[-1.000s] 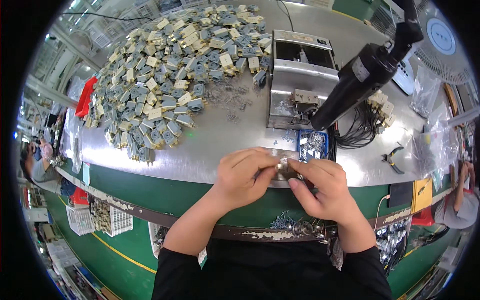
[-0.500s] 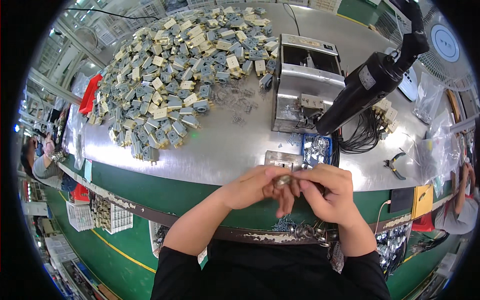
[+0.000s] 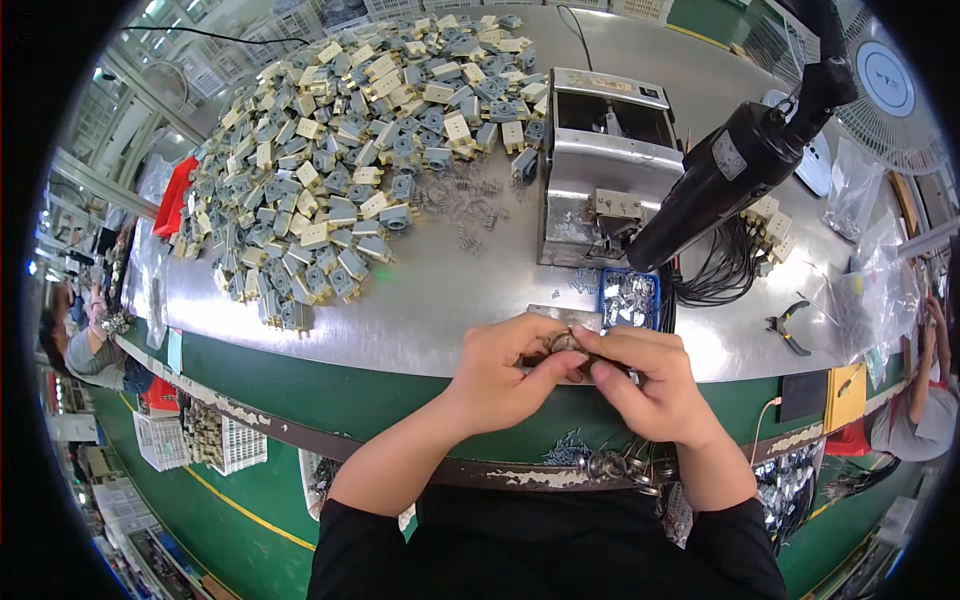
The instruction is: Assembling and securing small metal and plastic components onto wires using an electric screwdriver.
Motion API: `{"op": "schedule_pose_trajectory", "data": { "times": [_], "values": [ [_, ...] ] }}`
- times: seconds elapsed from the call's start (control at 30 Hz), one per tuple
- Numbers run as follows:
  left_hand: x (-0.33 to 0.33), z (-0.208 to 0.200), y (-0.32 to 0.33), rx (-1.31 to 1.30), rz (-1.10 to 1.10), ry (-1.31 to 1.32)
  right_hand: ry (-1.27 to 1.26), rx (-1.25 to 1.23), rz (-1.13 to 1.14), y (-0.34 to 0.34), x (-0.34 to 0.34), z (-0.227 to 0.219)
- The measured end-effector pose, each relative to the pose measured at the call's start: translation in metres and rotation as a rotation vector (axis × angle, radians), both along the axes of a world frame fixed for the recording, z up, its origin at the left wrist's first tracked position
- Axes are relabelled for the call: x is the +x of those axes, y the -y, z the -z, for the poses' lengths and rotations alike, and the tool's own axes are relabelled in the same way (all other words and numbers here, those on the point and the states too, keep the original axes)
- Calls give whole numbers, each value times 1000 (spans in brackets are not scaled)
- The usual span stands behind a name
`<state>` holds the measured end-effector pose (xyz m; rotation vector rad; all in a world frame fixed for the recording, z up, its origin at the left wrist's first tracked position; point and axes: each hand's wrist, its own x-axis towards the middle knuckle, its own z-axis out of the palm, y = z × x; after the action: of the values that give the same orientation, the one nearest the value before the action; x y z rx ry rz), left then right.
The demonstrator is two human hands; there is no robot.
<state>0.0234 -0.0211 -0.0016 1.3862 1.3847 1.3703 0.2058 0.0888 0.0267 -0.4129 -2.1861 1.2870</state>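
At the bench's front edge, a small round metal part point(image 3: 566, 343) is pinched between the fingers of both my hands. My left hand point(image 3: 500, 372) is closed on its left side, thumb in front. From the right, my right hand point(image 3: 648, 388) grips it with thumb and forefinger. Fingers cover much of the part, so its exact kind cannot be made out. Just behind the hands lies a flat metal block point(image 3: 545, 311), partly hidden. Next to it stands a blue tray point(image 3: 657, 300) of small shiny metal pieces. Several round metal parts point(image 3: 610, 464) and small screws point(image 3: 568, 448) lie nearer me.
A large heap of grey-and-cream plug-like housings point(image 3: 330, 170) covers the left of the steel bench point(image 3: 450, 290), with loose springs point(image 3: 465, 205) beside it. A metal machine point(image 3: 600, 170) and a black cylindrical tool point(image 3: 710, 180) stand behind the tray. Pliers point(image 3: 790, 328) lie at right.
My left hand has turned, and its fingers, stretched out before, are now curled around the round metal part. My right hand has shifted slightly left. The view has moved slightly.
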Motion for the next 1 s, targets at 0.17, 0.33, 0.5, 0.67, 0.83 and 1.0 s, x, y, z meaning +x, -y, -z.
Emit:
{"op": "schedule_pose_trajectory", "data": {
  "times": [0.17, 0.33, 0.5, 0.67, 0.83, 1.0],
  "values": [
    [1, 22, -2, -68, 176, 664, -56, -71, -60, -10, 2, 4],
    [1, 19, -1, -51, 167, 689, 98, -138, 20, -13, 5, -5],
    [-60, 3, -8, 299, -199, -585, 245, 184, -89, -37, 16, -8],
    [-121, 3, -5, -38, -761, -1087, 399, 430, 69, -48, 22, 9],
    [-138, 17, -6, -85, -827, -1220, 474, 460, 80, -45, 18, 14],
    [-141, 23, -11, -20, -735, -1195, 492, 443, 84, -39, 14, 11]
  ]
}}
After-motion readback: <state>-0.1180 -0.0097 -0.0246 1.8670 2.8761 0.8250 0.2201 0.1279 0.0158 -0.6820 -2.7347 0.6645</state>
